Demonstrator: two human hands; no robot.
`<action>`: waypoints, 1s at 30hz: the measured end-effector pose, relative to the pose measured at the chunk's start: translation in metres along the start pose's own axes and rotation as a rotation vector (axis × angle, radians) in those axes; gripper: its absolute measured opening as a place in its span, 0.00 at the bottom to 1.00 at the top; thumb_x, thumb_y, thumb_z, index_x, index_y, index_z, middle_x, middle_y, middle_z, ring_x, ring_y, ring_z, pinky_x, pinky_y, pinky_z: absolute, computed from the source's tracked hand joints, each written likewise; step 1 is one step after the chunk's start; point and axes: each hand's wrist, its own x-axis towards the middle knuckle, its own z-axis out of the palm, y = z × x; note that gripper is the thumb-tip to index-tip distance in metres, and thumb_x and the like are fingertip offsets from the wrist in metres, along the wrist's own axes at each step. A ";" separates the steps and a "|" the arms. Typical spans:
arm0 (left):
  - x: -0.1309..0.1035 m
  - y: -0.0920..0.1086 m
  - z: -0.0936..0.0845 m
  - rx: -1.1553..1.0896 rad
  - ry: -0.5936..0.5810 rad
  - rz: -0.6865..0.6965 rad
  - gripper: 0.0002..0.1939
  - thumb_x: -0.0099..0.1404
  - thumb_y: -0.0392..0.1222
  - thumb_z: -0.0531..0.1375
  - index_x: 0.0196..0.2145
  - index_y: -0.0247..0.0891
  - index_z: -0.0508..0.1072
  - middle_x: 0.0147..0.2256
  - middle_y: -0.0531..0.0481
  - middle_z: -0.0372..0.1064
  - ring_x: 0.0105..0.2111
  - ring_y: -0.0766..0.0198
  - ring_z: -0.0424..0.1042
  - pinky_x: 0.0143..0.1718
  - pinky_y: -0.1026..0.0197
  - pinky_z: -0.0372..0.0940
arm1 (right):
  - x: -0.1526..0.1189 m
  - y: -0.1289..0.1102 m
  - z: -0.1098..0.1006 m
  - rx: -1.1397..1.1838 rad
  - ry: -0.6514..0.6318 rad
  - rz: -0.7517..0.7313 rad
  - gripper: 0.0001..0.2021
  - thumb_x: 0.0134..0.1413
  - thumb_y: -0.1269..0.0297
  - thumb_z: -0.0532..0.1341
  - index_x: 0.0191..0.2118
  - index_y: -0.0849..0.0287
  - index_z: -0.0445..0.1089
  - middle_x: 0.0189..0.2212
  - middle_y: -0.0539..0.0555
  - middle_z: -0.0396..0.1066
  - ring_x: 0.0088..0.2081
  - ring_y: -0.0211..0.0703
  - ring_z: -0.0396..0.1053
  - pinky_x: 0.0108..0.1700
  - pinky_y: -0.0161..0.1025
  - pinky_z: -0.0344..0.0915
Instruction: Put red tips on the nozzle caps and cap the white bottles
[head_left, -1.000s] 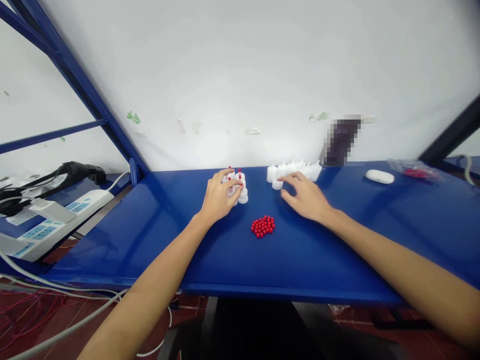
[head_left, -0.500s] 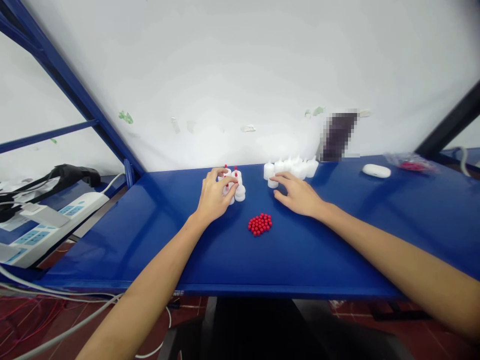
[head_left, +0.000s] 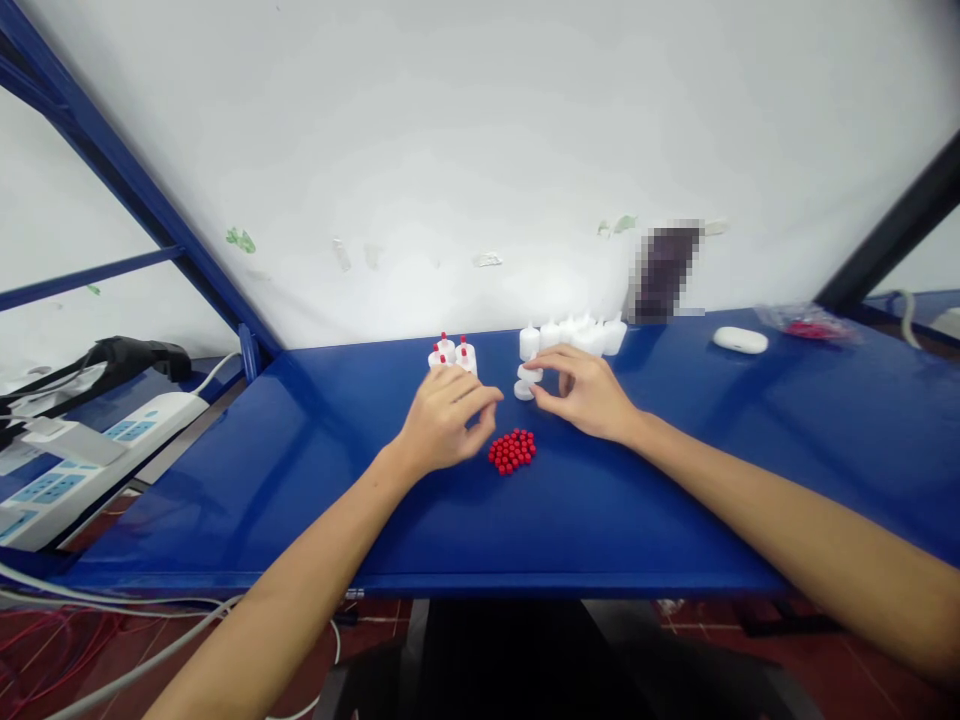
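Head view: the right hand (head_left: 589,393), partly closed, pinches a white bottle (head_left: 526,376) near the red caps (head_left: 512,452); the left hand's (head_left: 450,415) fingertips nearly meet, contents unclear; the bottle looks light, smooth and squeezable, best held gently round its sides.

Just below the frame's centre, small caps (head_left: 512,452) lie on the table (head_left: 637,520), between and before the left hand (head_left: 450,420) and right hand (head_left: 589,395). Capped bottles (head_left: 445,350) stand behind the left, uncapped bottles (head_left: 577,335) behind the right. Mid-right lies a plastic bag (head_left: 814,326); mid-left, a power strip (head_left: 161,413).
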 end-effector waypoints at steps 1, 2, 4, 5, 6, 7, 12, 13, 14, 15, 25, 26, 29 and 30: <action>0.001 0.005 0.001 -0.068 -0.085 0.022 0.11 0.69 0.36 0.53 0.42 0.38 0.75 0.31 0.48 0.71 0.34 0.60 0.68 0.40 0.56 0.62 | 0.000 -0.002 -0.002 0.001 0.043 0.016 0.12 0.53 0.62 0.64 0.44 0.55 0.75 0.45 0.54 0.74 0.21 0.33 0.62 0.30 0.39 0.66; 0.002 0.010 0.002 -0.125 -0.177 0.027 0.13 0.71 0.36 0.51 0.45 0.38 0.75 0.32 0.47 0.71 0.34 0.60 0.68 0.40 0.57 0.63 | -0.001 -0.005 -0.004 0.002 0.080 0.027 0.12 0.52 0.61 0.64 0.43 0.56 0.74 0.44 0.54 0.74 0.21 0.34 0.62 0.29 0.39 0.66; 0.002 0.015 0.005 -0.209 -0.325 0.008 0.15 0.73 0.36 0.48 0.48 0.37 0.74 0.36 0.45 0.71 0.38 0.60 0.69 0.42 0.58 0.64 | -0.001 -0.009 -0.009 0.012 0.127 0.034 0.13 0.51 0.62 0.63 0.43 0.56 0.74 0.44 0.55 0.73 0.22 0.36 0.64 0.30 0.40 0.66; 0.002 0.016 0.006 -0.235 -0.378 -0.012 0.16 0.73 0.36 0.48 0.49 0.38 0.73 0.38 0.44 0.71 0.39 0.59 0.70 0.43 0.58 0.65 | -0.002 -0.011 -0.011 0.017 0.132 0.032 0.13 0.50 0.64 0.62 0.44 0.56 0.73 0.43 0.55 0.72 0.23 0.37 0.64 0.30 0.41 0.66; 0.002 0.015 0.006 -0.256 -0.415 -0.033 0.16 0.73 0.36 0.47 0.50 0.38 0.73 0.40 0.44 0.71 0.40 0.59 0.70 0.43 0.58 0.65 | -0.002 -0.013 -0.013 0.022 0.127 0.029 0.14 0.50 0.65 0.60 0.44 0.56 0.73 0.43 0.55 0.72 0.23 0.37 0.64 0.31 0.41 0.67; 0.001 0.014 0.007 -0.276 -0.442 -0.052 0.17 0.73 0.36 0.47 0.50 0.38 0.73 0.40 0.44 0.71 0.41 0.59 0.70 0.44 0.58 0.65 | -0.002 -0.014 -0.013 0.026 0.118 0.026 0.14 0.50 0.67 0.59 0.44 0.56 0.72 0.43 0.55 0.71 0.24 0.37 0.65 0.31 0.41 0.67; -0.001 0.006 0.006 -0.417 -0.462 -0.106 0.18 0.72 0.32 0.48 0.49 0.40 0.75 0.41 0.46 0.71 0.42 0.61 0.71 0.47 0.58 0.65 | -0.003 -0.012 -0.004 0.031 0.079 0.023 0.14 0.52 0.73 0.57 0.45 0.57 0.72 0.43 0.55 0.70 0.24 0.36 0.66 0.32 0.39 0.67; -0.001 0.004 0.006 -0.444 -0.460 -0.114 0.18 0.72 0.31 0.49 0.48 0.40 0.76 0.41 0.46 0.72 0.42 0.61 0.71 0.47 0.58 0.66 | -0.002 -0.012 -0.002 0.027 0.078 0.018 0.14 0.52 0.73 0.57 0.45 0.57 0.72 0.43 0.55 0.69 0.25 0.36 0.66 0.33 0.39 0.67; -0.001 0.003 0.006 -0.463 -0.457 -0.120 0.18 0.72 0.31 0.49 0.48 0.40 0.76 0.42 0.46 0.72 0.42 0.61 0.71 0.47 0.59 0.66 | -0.002 -0.011 0.000 0.020 0.083 0.010 0.14 0.53 0.73 0.57 0.45 0.57 0.71 0.43 0.55 0.69 0.26 0.37 0.67 0.34 0.39 0.67; -0.001 0.003 0.006 -0.475 -0.454 -0.125 0.18 0.72 0.31 0.49 0.47 0.40 0.77 0.42 0.46 0.72 0.42 0.62 0.71 0.47 0.59 0.66 | -0.001 -0.010 0.001 0.012 0.093 0.002 0.14 0.53 0.73 0.57 0.45 0.57 0.71 0.42 0.55 0.69 0.28 0.38 0.68 0.35 0.39 0.67; 0.001 0.002 0.007 -0.453 -0.420 -0.193 0.09 0.70 0.37 0.57 0.42 0.38 0.78 0.38 0.46 0.74 0.37 0.62 0.72 0.42 0.59 0.67 | -0.001 -0.012 -0.002 0.020 -0.091 0.065 0.05 0.56 0.72 0.56 0.36 0.57 0.67 0.34 0.51 0.72 0.27 0.39 0.67 0.37 0.40 0.63; 0.001 0.002 0.008 -0.462 -0.404 -0.231 0.08 0.69 0.38 0.58 0.40 0.37 0.78 0.36 0.47 0.74 0.35 0.63 0.72 0.40 0.60 0.67 | -0.002 -0.013 -0.002 0.078 -0.145 0.067 0.05 0.58 0.71 0.55 0.38 0.56 0.66 0.35 0.51 0.72 0.27 0.39 0.67 0.35 0.38 0.64; 0.002 0.004 0.011 -0.559 -0.322 -0.406 0.06 0.66 0.40 0.61 0.37 0.37 0.78 0.32 0.49 0.73 0.30 0.65 0.70 0.33 0.63 0.66 | -0.007 -0.021 -0.003 0.183 -0.257 0.020 0.05 0.63 0.69 0.52 0.40 0.56 0.64 0.37 0.51 0.71 0.27 0.37 0.68 0.32 0.36 0.64; 0.003 0.004 0.012 -0.620 -0.291 -0.472 0.07 0.66 0.42 0.62 0.37 0.37 0.78 0.31 0.49 0.73 0.29 0.65 0.70 0.32 0.64 0.65 | -0.008 -0.024 -0.003 0.174 -0.267 -0.024 0.05 0.63 0.70 0.52 0.40 0.55 0.64 0.36 0.51 0.70 0.29 0.38 0.68 0.33 0.36 0.64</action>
